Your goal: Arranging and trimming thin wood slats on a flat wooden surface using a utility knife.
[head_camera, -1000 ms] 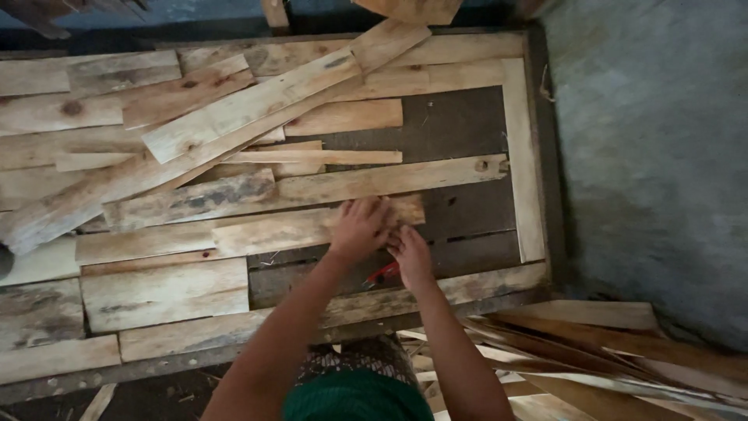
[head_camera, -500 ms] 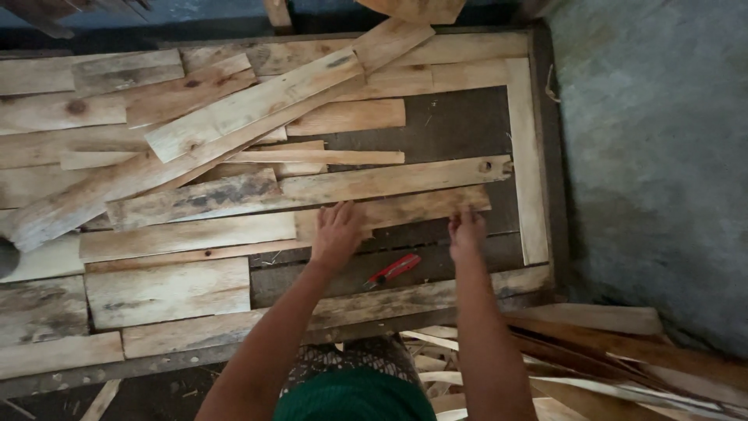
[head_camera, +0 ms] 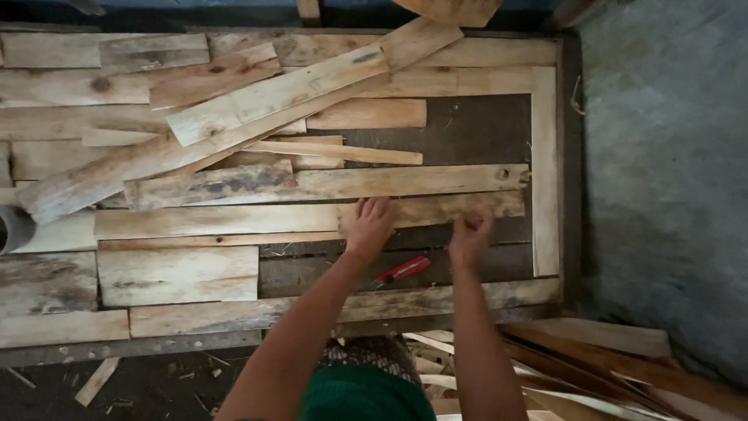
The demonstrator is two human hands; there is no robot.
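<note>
My left hand [head_camera: 368, 228] lies flat with spread fingers on the left end of a short weathered wooden plank [head_camera: 452, 208] that rests on a dark workbench [head_camera: 467, 129]. My right hand [head_camera: 469, 240] touches the same plank's lower edge near its middle, fingers curled. The plank lies just below a longer pale board [head_camera: 405, 182] with a knot hole at its right end. A red-handled utility knife [head_camera: 401, 270] lies loose on the bench between my forearms, below the plank.
Many rough planks of mixed lengths [head_camera: 234, 101] cover the bench's left and back parts, some stacked diagonally. An upright pale board [head_camera: 545, 171] lines the right edge. Wood offcuts [head_camera: 592, 359] pile on the floor at lower right. A grey wall [head_camera: 670, 156] stands to the right.
The short plank has slid to the right along the bench under both hands. My right hand moved away from the left one and from the red knife, out to the plank's lower edge.
</note>
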